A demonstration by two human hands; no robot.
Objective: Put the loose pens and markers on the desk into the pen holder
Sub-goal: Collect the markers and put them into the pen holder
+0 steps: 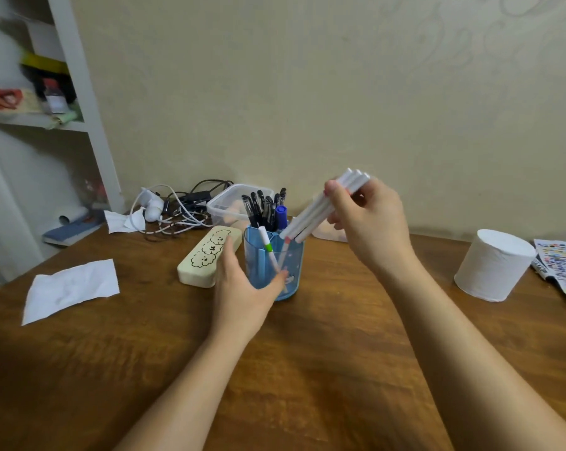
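Note:
A translucent blue pen holder [293, 255] stands mid-desk with several black pens, a blue marker [280, 213] and a white marker with a green band [267, 244] in it. My left hand [239, 284] grips the holder's left side. My right hand [369, 222] holds a bundle of several white markers [324, 206] tilted, their lower tips at the holder's rim.
A cream pencil case [207, 258] lies left of the holder. Behind are a clear plastic box [229, 203] and tangled cables [177, 213]. A tissue [70, 289] lies at left, a toilet paper roll [493, 265] and a printed sheet [561, 268] at right.

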